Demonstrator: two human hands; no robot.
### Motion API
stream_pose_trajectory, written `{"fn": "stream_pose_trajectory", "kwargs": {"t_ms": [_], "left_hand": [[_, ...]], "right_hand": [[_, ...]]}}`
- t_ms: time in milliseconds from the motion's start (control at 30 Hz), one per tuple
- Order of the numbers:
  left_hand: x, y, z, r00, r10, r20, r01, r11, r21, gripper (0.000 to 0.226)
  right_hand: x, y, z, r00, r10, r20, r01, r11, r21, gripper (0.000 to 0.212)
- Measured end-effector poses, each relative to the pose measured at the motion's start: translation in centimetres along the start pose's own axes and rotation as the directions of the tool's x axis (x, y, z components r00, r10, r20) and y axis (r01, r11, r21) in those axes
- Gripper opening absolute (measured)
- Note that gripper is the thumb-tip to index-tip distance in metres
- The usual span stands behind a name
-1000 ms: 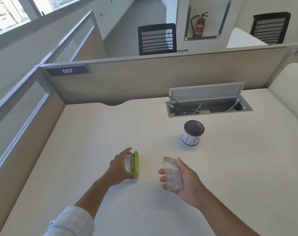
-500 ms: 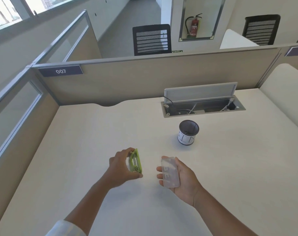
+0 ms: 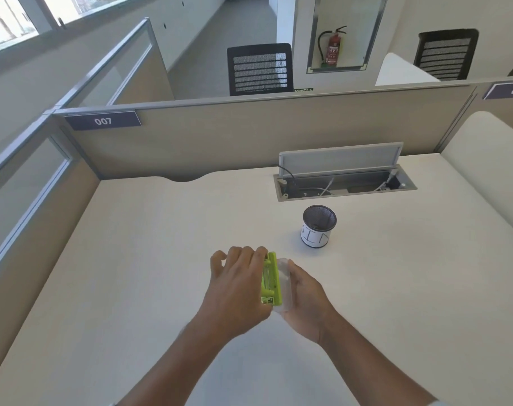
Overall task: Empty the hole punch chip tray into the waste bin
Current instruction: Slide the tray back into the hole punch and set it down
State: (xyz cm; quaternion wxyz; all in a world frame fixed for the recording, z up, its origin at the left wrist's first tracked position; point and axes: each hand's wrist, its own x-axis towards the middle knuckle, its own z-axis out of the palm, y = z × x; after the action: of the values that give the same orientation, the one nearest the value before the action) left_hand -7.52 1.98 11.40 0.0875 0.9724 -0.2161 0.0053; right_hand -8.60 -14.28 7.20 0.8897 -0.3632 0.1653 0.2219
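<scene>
Punch: I saw one green hole punch gripped by the left hand.
Tray: one clear chip tray clasped against it by the right hand.
Bin: one waste bin, desk bare around it.

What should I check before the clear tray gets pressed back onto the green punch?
1. Left hand grips the green hole punch: ok.
2. Right hand holds the clear chip tray: ok.
3. Tray sits against the punch base: ok.
4. Tray clicked fully home: cannot tell.
5. Tray empty of chips: cannot tell.
6. Mesh bin upright, clear of both hands: ok.
</scene>
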Motion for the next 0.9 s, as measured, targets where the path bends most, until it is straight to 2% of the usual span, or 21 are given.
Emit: {"fn": "stream_pose_trajectory", "kwargs": {"t_ms": [200,367,700,900], "left_hand": [[-0.1,1.3,0.5,0.999,0.037,0.010,-0.038,0.998,0.057,0.075],[0.0,1.6,0.5,0.999,0.030,0.027,-0.032,0.997,0.076,0.077],[0.4,1.9,0.5,1.000,-0.012,0.015,0.011,0.998,0.059,0.080],[0.5,1.9,0.7,1.000,-0.020,0.010,0.019,0.999,0.044,0.078]], "right_hand": [[0.0,0.1,0.3,1.000,0.018,-0.001,-0.018,1.000,-0.002,0.036],[0.0,-0.1,0.2,1.000,0.015,0.006,-0.015,1.000,-0.027,0.058],[-0.5,-0.4,1.0,1.000,-0.004,0.027,0.004,1.000,0.004,0.051],[-0.5,-0.3,0.9,0.998,-0.031,0.052,0.033,0.999,-0.036,0.048]]}}
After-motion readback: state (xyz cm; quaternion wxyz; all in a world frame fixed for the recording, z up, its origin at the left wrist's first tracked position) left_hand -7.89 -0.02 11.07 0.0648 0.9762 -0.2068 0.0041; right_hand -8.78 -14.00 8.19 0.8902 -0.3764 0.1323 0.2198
